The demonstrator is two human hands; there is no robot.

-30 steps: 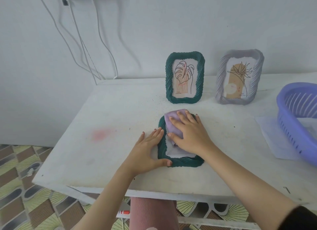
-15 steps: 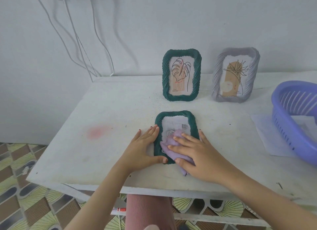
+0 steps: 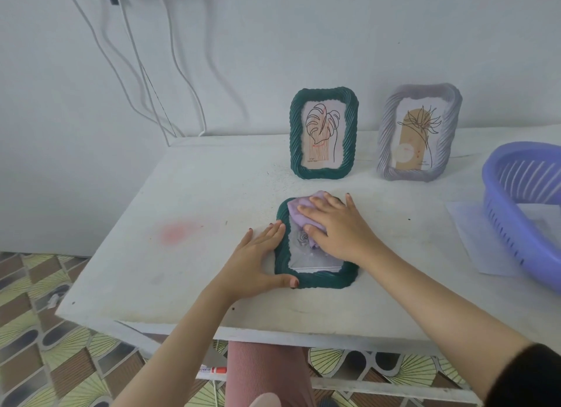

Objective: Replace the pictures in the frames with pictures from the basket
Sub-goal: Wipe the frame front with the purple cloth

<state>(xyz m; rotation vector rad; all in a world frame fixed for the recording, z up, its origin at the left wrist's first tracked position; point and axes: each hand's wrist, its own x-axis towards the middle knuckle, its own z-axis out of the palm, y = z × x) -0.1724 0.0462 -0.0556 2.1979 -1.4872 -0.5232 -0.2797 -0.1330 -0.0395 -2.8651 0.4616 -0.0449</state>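
A dark green frame (image 3: 315,277) lies flat on the white table (image 3: 188,264) in front of me, with a grey rose picture under its glass. My left hand (image 3: 258,264) presses flat against the frame's left edge, thumb along its near corner. My right hand (image 3: 337,227) presses a lilac cloth (image 3: 300,212) onto the upper part of the glass. Two more frames stand against the wall: a green one (image 3: 324,133) with a leaf drawing and a lilac-grey one (image 3: 419,133) with a plant drawing. A purple basket (image 3: 522,206) sits at the right edge.
A white sheet of paper (image 3: 473,239) lies under the basket's near side. White cables (image 3: 145,82) hang down the wall at the back left. A pink stain (image 3: 176,232) marks the table's left part. A marker (image 3: 212,371) lies on the floor below the front edge.
My right hand has slid the cloth from the frame's lower part back up to its top. The left hand has stayed on the frame's left edge.
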